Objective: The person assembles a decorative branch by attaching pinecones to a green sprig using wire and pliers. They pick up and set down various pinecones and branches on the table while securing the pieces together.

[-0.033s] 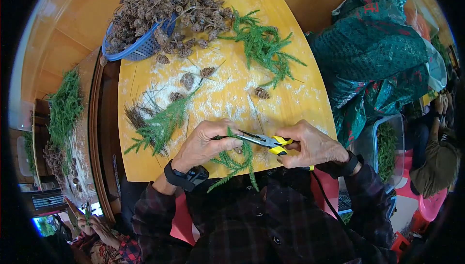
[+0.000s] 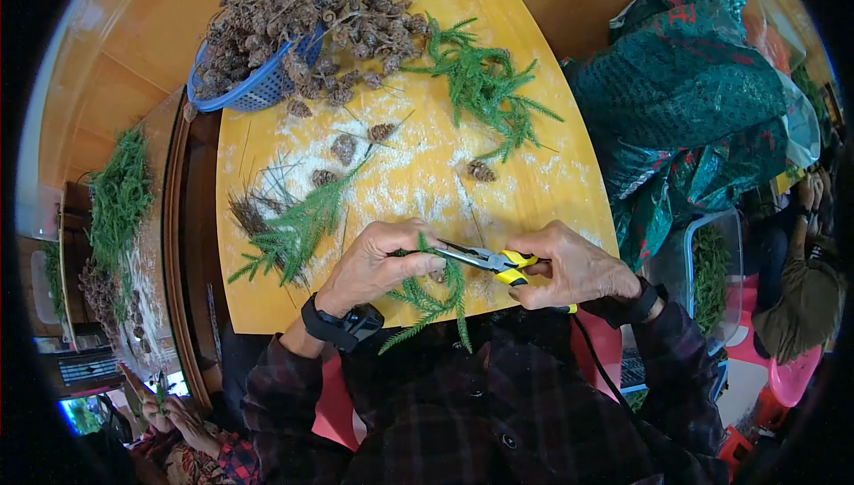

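My left hand (image 2: 381, 262) is closed, pinching a green artificial pine sprig (image 2: 433, 303) between thumb and fingers. The sprig's needled branches hang below the fingertips, over the near edge of the table. My right hand (image 2: 569, 267) grips long-nose pliers (image 2: 485, 258) with yellow and black handles. Their metal jaws point left and reach the left fingertips beside the sprig; whether they bite on a stem there is hidden. A small brown cone (image 2: 438, 276) shows partly behind the sprig.
A blue basket (image 2: 258, 89) heaped with pine cones stands at the far left of the yellow table (image 2: 543, 187). Green sprigs (image 2: 485, 84) lie far right, another sprig (image 2: 302, 227) with dark wires at left. Loose cones and white flakes lie between. Green bags (image 2: 685, 102) sit right.
The lower tips of the hanging sprig have shifted very slightly to the left. Both hands and the pliers hold their places.
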